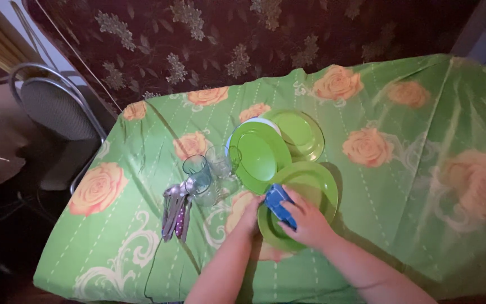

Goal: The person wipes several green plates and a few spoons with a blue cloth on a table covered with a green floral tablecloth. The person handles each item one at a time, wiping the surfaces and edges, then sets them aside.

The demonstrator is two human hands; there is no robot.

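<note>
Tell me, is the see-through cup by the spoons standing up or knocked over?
Standing up. The bluish clear glass sits on the green rose tablecloth with its round rim facing up, beside the cutlery. It looks empty.

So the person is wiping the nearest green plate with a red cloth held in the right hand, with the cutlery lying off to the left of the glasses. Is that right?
Not quite: the cloth is blue, not red, as the head view shows. The rest holds: the right hand presses it on the nearest green plate, and the cutlery lies left of the glasses.
</note>
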